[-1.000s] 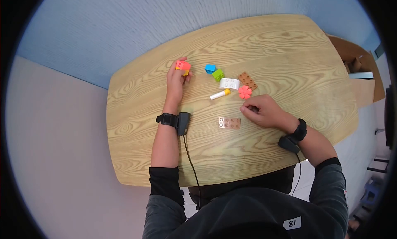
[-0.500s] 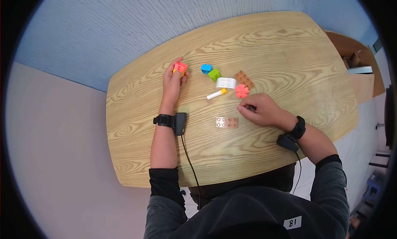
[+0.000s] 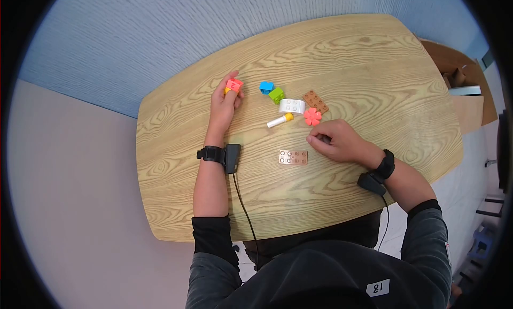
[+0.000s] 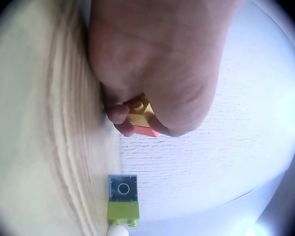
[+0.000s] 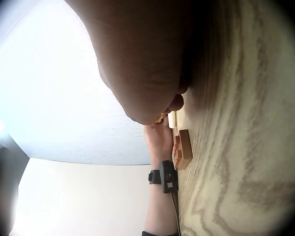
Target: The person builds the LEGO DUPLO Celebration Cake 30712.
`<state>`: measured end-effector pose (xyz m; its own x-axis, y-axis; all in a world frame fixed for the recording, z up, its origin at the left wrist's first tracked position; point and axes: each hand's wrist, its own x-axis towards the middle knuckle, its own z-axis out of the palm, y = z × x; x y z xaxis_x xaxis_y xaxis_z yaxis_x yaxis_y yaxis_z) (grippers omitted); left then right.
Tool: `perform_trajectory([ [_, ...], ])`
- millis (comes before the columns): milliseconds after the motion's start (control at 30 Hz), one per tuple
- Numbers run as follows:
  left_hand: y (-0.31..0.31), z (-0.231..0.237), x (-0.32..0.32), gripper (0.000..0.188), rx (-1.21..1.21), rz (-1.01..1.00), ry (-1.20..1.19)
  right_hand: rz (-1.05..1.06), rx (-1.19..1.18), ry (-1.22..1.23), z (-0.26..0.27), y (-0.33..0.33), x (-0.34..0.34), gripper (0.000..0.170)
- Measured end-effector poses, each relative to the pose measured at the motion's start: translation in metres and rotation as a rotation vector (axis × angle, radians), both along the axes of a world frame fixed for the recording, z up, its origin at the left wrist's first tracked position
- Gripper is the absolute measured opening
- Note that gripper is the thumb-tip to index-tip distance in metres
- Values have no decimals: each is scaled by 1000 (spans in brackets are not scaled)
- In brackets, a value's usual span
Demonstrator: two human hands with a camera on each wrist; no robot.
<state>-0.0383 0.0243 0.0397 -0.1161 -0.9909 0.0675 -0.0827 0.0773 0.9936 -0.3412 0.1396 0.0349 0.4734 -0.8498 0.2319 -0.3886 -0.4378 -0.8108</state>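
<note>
Toward the far left of the table, my left hand grips a pink brick marked with a dark figure, together with a yellow brick against it. In the left wrist view the yellow one shows a stud, and fingers and thumb pinch the pair from both sides. My right hand rests on the table at the right, its fingers loosely curled and nothing visible in them. Just beyond its knuckles lies a pink flower piece. A copper-brown studded plate lies to its left, nearer the body.
Mid-table lie a blue brick, a green brick, a white curved brick, a second brown plate and a white stick with a yellow end. A blue textured wall borders the far side; an open cardboard box stands right.
The pink and yellow bricks have turned slightly in my left hand, bringing the pink one's dark mark into clearer sight. My right hand stays in place. The head view has shifted a little.
</note>
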Motion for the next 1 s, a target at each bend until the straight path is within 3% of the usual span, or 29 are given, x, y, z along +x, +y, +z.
perform_trajectory([
  [400, 1, -5, -2, 30, -74, -59, -181, -2, 5, 8, 1, 0, 1, 19],
  [533, 1, -8, -4, 27, -11, -27, -79, -1, -11, -1, 1, 0, 0, 18],
  [767, -3, -18, -2, 29, -148, -49, -99, 100, 63, 13, 7, 1, -3, 25],
  [833, 1, -13, -4, 30, -116, -64, -105, 276, -198, -20, 11, -1, -1, 34],
  [933, 1, -13, -4, 30, -118, -72, -101, 343, -300, 14, 3, 0, 3, 37],
  [1000, -3, -17, -1, 32, -106, 54, -123, 298, -266, 36, -4, 2, 5, 34],
])
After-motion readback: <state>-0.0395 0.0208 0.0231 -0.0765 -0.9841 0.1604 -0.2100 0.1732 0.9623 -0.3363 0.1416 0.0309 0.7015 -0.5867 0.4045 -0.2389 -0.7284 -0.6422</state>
